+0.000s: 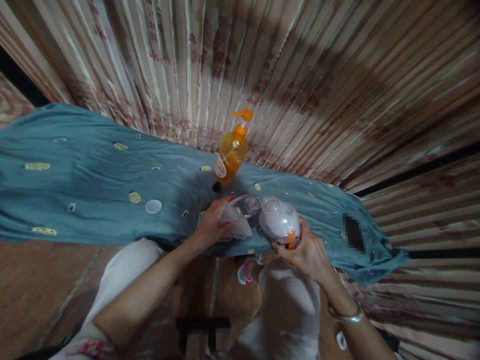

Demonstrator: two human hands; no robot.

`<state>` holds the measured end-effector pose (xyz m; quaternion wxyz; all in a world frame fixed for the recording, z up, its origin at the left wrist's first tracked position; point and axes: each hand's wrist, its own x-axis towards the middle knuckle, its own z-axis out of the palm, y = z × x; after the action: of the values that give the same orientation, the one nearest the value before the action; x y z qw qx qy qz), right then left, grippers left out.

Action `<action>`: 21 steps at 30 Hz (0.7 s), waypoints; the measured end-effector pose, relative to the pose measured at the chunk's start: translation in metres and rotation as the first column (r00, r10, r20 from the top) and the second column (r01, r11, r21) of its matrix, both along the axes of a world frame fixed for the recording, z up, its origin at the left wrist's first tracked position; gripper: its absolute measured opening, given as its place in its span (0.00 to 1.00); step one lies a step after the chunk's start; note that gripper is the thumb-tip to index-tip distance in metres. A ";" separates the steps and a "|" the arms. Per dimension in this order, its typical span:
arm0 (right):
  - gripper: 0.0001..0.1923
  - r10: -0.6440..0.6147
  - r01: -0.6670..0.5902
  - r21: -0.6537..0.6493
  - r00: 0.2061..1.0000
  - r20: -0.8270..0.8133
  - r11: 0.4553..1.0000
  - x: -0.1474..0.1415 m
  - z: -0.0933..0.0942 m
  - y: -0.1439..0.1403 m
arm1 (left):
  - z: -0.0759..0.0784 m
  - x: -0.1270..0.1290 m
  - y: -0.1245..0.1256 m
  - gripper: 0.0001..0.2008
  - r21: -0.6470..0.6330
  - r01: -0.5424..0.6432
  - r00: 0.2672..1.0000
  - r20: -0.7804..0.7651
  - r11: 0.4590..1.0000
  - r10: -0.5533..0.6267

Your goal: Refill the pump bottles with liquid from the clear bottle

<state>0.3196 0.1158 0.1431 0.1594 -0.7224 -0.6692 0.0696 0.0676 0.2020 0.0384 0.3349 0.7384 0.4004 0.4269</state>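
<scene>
My left hand is closed around a small clear plastic bottle, tilted so its uncapped neck points right. Close by, my right hand grips a larger clear jar with whitish contents and an orange patch on its side. The jar's mouth faces up and away, near the small bottle's neck. Whether the two openings touch, I cannot tell. Under my left hand lies a pale cloth-like piece with a frilled edge. Behind, a pump bottle of amber liquid stands with a small black cap at its base.
A teal patterned cloth covers the long narrow table. On its left part lies a white round lid; on the right, a dark blurred-out object. Pleated curtains hang directly behind the table. My knees are at the front edge.
</scene>
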 end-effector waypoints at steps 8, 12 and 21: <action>0.37 0.021 -0.025 0.053 0.996 0.085 0.998 0.005 0.001 -0.001 | 0.000 0.001 0.000 0.27 0.021 0.000 1.000 0.004 1.000 0.000; 0.37 0.037 -0.047 0.080 0.992 0.119 0.996 0.007 0.000 -0.002 | 0.000 0.000 0.001 0.28 0.005 0.002 1.000 -0.029 1.000 -0.002; 0.36 0.061 -0.084 0.104 0.976 0.208 0.991 0.013 0.000 -0.004 | 0.001 0.001 0.000 0.28 0.028 -0.002 0.998 -0.058 1.000 0.003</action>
<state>0.3328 0.1115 0.1434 0.1277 -0.6907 -0.7108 -0.0371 0.0684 0.2018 0.0394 0.3123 0.7545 0.4049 0.4113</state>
